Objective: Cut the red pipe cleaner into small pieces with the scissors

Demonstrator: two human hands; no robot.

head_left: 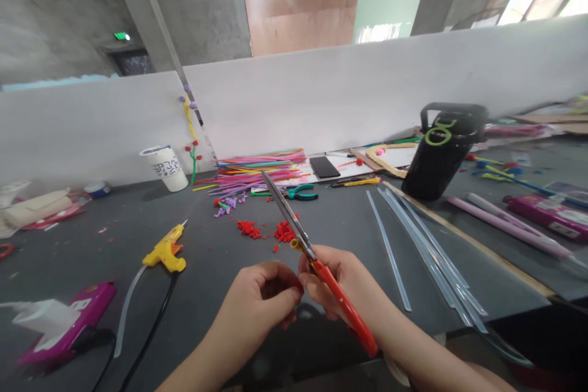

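Red-handled scissors (342,303) rest in my right hand (337,275), blades pointing up and away and seemingly closed together. A small yellow loop shows beside the blades, just above the fingers; I cannot tell what it is. Close by on the left, my left hand (266,294) is closed in a pinch, its fingertips nearly meeting the right hand's. Whatever it pinches is hidden. Beyond the hands lie two small heaps of short red pieces (248,229), with cut purple pieces (226,204) farther back. A bundle of coloured pipe cleaners (257,171) is stacked near the white partition.
A yellow glue gun (168,250) and a purple power strip (68,321) with cables lie left. Teal-handled pliers (301,192), a phone (324,166) and a white cup (166,168) stand farther back. Clear glue sticks (432,251) and a black bottle (436,156) are right.
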